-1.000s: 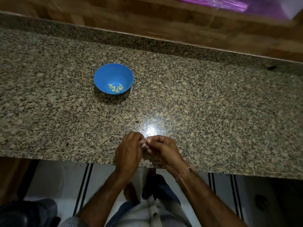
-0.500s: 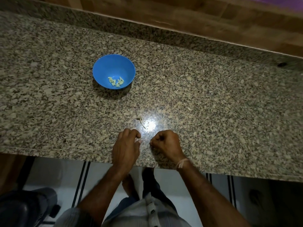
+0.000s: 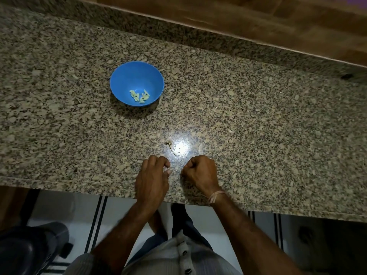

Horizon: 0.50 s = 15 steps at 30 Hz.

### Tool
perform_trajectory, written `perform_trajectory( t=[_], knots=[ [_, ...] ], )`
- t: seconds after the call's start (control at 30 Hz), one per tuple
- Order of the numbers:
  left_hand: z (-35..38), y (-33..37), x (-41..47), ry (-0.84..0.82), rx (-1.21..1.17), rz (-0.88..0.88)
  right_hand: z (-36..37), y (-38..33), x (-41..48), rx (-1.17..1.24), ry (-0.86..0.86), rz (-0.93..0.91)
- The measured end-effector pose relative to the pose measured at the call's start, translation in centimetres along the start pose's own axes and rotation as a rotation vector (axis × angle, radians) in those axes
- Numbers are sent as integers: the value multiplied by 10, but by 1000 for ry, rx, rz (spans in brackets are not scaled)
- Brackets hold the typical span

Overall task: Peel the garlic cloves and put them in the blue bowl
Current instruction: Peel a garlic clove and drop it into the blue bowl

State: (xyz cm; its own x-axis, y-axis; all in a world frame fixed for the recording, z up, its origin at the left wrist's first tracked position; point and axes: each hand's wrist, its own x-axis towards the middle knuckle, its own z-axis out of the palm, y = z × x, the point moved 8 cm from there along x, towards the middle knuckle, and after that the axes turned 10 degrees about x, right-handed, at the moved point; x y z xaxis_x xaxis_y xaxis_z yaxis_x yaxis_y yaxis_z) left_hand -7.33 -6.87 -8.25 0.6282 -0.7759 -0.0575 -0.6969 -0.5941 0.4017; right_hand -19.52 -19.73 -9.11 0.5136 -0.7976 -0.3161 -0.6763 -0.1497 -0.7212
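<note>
Garlic cloves (image 3: 140, 95), already peeled, lie in the blue bowl (image 3: 137, 76), far left. At the near edge of the counter (image 3: 258, 135), the left hand (image 3: 153, 175) and right hand (image 3: 200, 171) rest apart with curled fingers; whether either holds a clove, I cannot tell. This looks like a gap between cloves. Any peeled clove goes to the bowl next.

Counter (image 3: 258, 116) fills upper two thirds of frame; raised ledge (image 3: 178, 34) along its far side, at top. Bowl (image 3: 137, 76) on counter, upper left of centre; peeled cloves (image 3: 140, 96) in its bottom. Stalk scrap (image 3: 170, 147) on counter at centre, below and right of bowl, well apart from it. Left hand (image 3: 153, 179) and right hand (image 3: 200, 171) side by side at counter's near edge, gap between; scrap just above gap. Floor (image 3: 65, 211) below counter, bottom of frame.
</note>
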Motion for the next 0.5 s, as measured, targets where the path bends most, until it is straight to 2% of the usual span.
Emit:
perform_trajectory(
  t=[0.17, 0.27, 0.37, 0.5],
  knots=[
    [-1, -1, 2, -35, -76, -23, 0, 4, -4, 58, -10, -4],
    [8, 0, 3, -106, -322, -96, 4, 7, -11, 416, -112, 125],
    [18, -3, 2, -190, -588, -308, 8, -4, -19, 728, -186, 184],
    [18, 0, 1, -250, -756, -354, 0, -6, -23, 811, -155, 151]
  ],
)
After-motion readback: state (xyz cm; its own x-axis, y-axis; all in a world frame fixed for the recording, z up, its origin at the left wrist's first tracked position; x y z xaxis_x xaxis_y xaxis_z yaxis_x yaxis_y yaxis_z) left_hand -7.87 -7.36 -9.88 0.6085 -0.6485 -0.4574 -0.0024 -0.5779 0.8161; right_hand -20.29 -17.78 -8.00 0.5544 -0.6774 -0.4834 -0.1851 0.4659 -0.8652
